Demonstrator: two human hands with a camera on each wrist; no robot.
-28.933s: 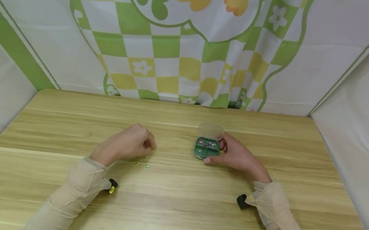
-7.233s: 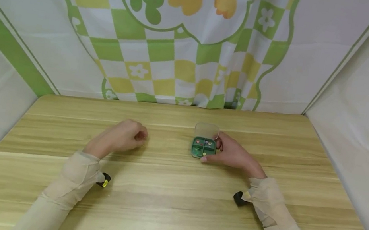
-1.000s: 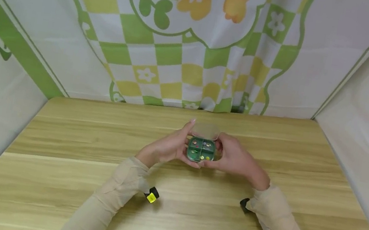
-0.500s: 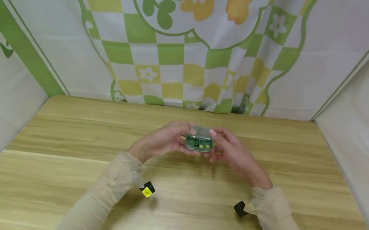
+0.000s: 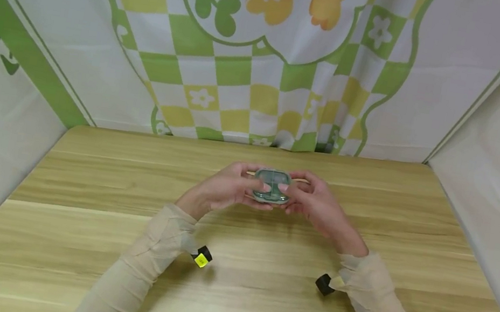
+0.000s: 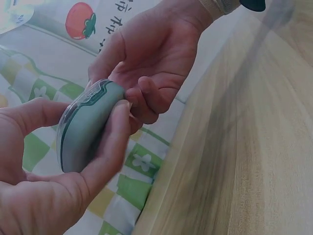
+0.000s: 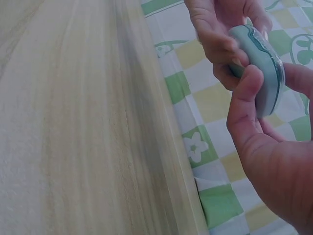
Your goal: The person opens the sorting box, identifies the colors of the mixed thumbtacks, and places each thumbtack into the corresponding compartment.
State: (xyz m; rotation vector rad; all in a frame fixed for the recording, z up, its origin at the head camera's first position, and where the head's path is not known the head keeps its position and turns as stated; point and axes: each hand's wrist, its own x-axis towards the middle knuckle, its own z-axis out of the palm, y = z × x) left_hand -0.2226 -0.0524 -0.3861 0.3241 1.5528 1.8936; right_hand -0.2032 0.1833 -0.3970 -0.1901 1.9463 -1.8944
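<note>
A small green pill box (image 5: pixel 274 176) with a clear lid and a cross divider is held up above the table, its lid down. Side on, its pale green shell (image 6: pixel 90 134) shows in the left wrist view, and the clear lid rim (image 7: pixel 279 73) in the right wrist view. My left hand (image 5: pixel 228 185) grips the left side, thumb on the lid and fingers underneath. From the right, my right hand (image 5: pixel 320 205) holds it likewise, its thumb also on the lid. What lies inside is too unclear to make out through the lid and thumbs.
The wooden table (image 5: pixel 239 285) spreads below both hands. A checked green and yellow curtain (image 5: pixel 250 90) hangs behind its back edge, with white cloth walls at both sides. Black wrist cameras (image 5: pixel 203 256) sit at both beige-wrapped forearms.
Small yellow and green pieces left the table; yellow ones later showed in the box. The left hand joined the right at the box, both lifted it, and the lid swung down under the thumbs.
</note>
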